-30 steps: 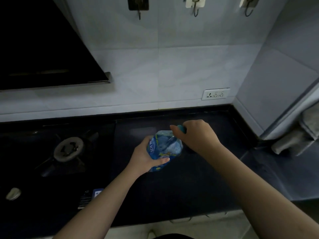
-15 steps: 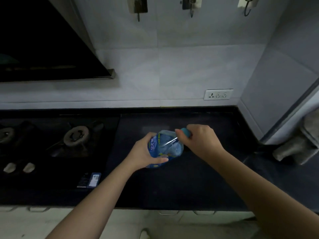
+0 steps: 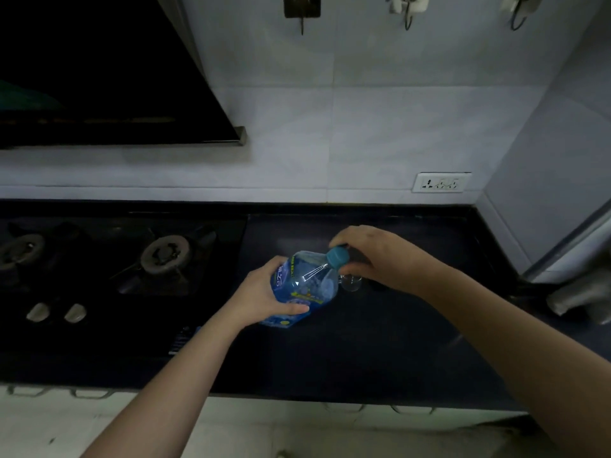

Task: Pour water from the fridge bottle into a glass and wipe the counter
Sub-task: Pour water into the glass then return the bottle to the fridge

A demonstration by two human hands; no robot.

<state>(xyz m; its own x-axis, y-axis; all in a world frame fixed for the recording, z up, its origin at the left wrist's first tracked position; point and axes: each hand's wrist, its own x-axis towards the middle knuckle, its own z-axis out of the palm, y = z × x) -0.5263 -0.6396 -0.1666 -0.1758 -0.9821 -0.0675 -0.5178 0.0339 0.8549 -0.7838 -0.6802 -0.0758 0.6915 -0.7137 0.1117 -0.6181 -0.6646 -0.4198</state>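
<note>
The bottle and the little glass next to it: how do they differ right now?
The bottle is large, blue-labelled and tilted, held off the counter; the glass is small, plain and stands upright on it. The bottle has a teal cap on, gripped by the right hand, with the left hand round its body; the glass is untouched. Both are clear.

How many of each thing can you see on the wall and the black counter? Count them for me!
Hands: 2, left hand and right hand
Bottles: 1, bottle
Glasses: 1, glass
Stove burners: 2
Stove knobs: 2
Wall hooks: 3
Wall sockets: 1
Total: 12
</note>
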